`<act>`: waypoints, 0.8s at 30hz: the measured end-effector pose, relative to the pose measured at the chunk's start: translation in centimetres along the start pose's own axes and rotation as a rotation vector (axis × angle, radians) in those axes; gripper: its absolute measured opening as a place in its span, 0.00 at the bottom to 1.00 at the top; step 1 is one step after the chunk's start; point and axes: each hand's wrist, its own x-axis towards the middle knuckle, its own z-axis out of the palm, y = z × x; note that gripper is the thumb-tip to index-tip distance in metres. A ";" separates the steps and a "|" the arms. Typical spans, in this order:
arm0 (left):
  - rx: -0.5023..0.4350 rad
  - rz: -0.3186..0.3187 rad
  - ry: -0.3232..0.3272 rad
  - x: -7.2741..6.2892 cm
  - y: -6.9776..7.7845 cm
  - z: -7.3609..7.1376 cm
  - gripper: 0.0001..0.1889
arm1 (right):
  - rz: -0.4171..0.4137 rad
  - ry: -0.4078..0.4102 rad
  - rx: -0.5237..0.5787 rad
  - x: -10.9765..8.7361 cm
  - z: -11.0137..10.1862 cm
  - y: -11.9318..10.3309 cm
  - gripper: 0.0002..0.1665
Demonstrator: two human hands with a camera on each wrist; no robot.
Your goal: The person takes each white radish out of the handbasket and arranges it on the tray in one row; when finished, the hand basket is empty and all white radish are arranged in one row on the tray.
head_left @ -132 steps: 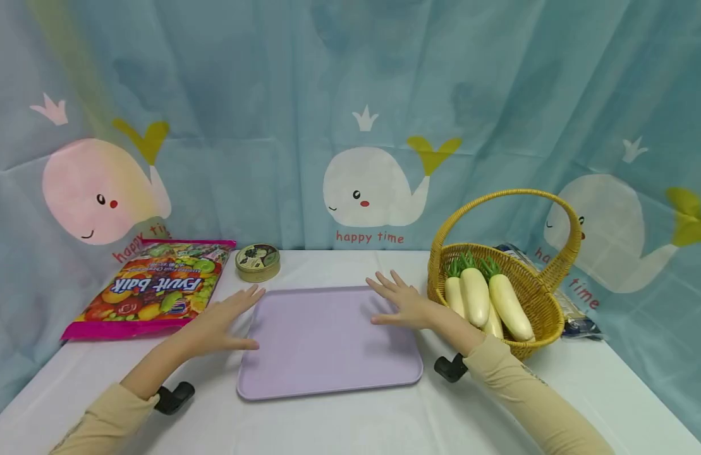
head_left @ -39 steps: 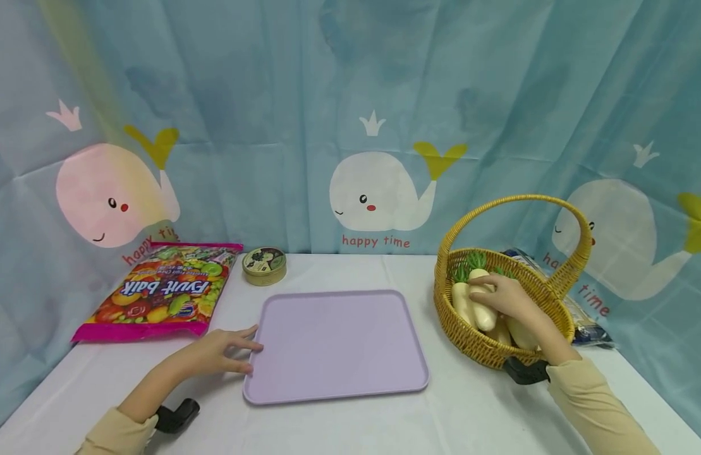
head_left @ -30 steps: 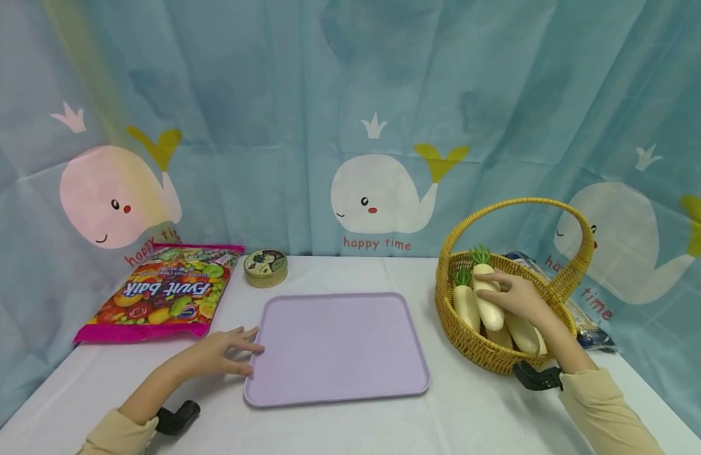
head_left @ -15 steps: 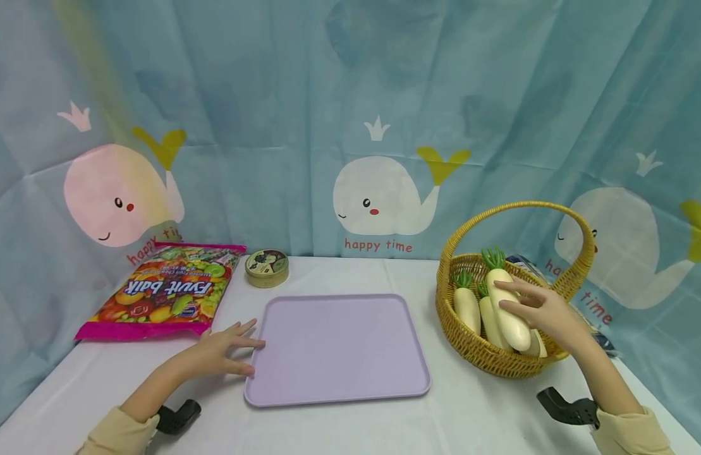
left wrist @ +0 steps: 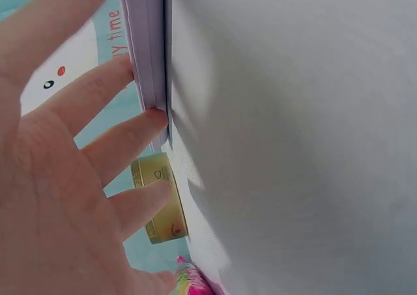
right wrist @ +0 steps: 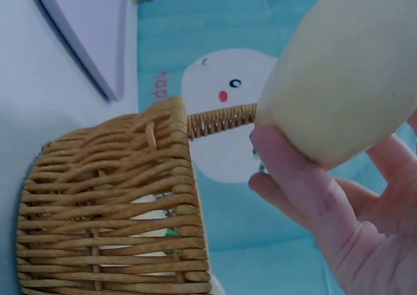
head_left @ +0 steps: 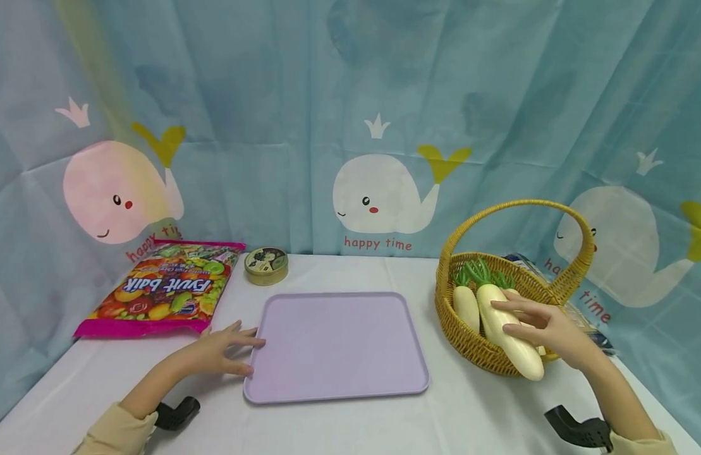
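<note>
In the head view my right hand (head_left: 546, 328) grips a white radish (head_left: 506, 332) with green leaves, lifted over the front rim of the yellow wicker basket (head_left: 469, 344). The radish slants, its blunt end toward me. Other white radishes (head_left: 466, 308) lie in the basket, partly hidden behind the held one. The right wrist view shows thumb and fingers around the radish (right wrist: 345, 73), beside the basket wall (right wrist: 117, 204). My left hand (head_left: 216, 351) touches the left edge of the lilac tray (head_left: 339, 347) with spread fingers. Up close, the left wrist view has fingertips against the tray's side (left wrist: 146, 47).
A bag of fruit chews (head_left: 162, 291) lies at the left, with a round tin (head_left: 266, 265) beside it behind the tray. Behind the basket lies a dark packet (head_left: 603, 341), partly hidden. A whale-print curtain (head_left: 282, 126) hangs along the table's back.
The right hand went from above the tray to the basket, took hold of a radish and raised it toward the front rim. The left hand came down to the tray's left edge.
</note>
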 end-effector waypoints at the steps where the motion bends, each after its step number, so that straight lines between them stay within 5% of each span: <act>1: -0.007 0.004 -0.006 -0.1 0.0 0.0 0.29 | -0.007 -0.005 0.014 -0.1 0.1 0.0 0.22; 12: -0.074 0.029 -0.069 -0.6 -0.1 -0.2 0.34 | -0.207 -0.083 0.150 0.2 2.0 -0.2 0.23; 24: -0.088 0.003 -0.092 -0.3 -0.5 -0.2 0.39 | -0.219 -0.141 0.169 3.1 5.2 -1.5 0.23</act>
